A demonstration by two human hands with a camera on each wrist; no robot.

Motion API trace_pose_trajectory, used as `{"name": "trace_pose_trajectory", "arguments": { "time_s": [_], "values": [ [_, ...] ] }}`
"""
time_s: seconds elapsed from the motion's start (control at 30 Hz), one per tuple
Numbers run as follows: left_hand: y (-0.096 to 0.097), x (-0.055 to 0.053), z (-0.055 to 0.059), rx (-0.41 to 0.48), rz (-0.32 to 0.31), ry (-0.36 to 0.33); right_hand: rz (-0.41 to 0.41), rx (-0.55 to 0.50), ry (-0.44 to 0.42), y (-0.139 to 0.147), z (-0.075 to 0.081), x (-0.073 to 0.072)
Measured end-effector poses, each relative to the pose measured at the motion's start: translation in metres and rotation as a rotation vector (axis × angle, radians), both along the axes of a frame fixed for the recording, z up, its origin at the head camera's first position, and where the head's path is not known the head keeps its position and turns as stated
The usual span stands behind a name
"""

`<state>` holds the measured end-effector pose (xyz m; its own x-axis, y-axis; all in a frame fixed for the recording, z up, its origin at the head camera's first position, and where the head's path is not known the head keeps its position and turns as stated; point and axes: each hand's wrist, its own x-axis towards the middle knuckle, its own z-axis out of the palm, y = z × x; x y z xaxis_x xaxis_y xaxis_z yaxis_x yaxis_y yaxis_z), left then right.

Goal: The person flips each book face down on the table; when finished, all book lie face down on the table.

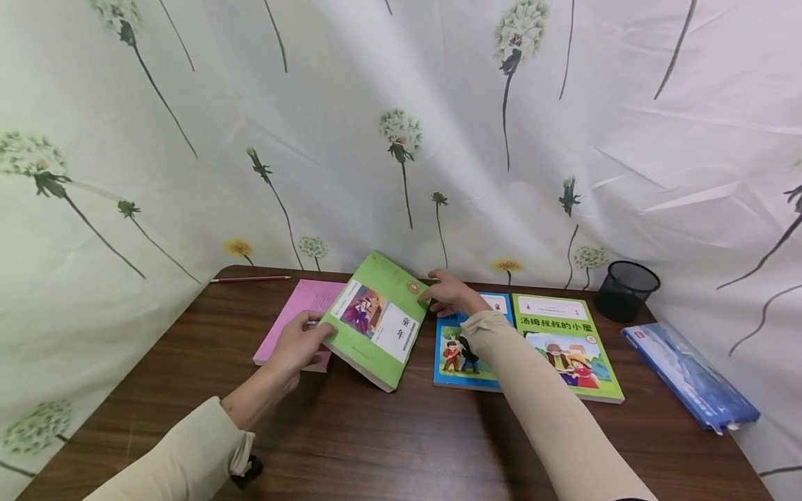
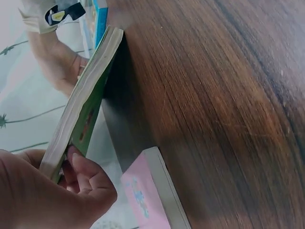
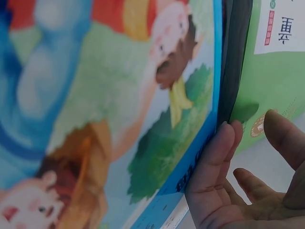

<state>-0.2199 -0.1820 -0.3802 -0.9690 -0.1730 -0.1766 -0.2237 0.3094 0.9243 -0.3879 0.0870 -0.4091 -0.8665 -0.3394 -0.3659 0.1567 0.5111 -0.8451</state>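
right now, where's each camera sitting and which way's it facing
Head: head-worn, facing forward and down at the green book; left hand, right hand, sleeves show.
Left wrist: on that wrist, facing the green book's page edges; both hands show.
Right wrist: on that wrist, facing the blue book; right hand shows.
Head and left wrist share the pink book.

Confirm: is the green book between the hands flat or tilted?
The green book is tilted: the left wrist view shows its underside raised at an angle in the left hand.
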Motion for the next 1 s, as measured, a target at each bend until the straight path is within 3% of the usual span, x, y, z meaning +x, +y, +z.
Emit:
{"name": "trace_pose_trajectory", "arguments": {
  "time_s": [0.4, 0.77, 1.0],
  "values": [
    [-0.004, 0.005, 0.009, -0.072, 0.000, 0.064, 0.001, 0.007, 0.000, -0.001, 0.000, 0.000],
    [0.000, 0.008, 0.010, -0.140, 0.021, 0.125, 0.014, -0.013, -0.014, 0.001, -0.002, 0.000],
    [0.005, 0.011, 0.015, -0.154, 0.023, 0.158, 0.031, -0.007, -0.017, 0.001, 0.006, 0.004]
  ]
}}
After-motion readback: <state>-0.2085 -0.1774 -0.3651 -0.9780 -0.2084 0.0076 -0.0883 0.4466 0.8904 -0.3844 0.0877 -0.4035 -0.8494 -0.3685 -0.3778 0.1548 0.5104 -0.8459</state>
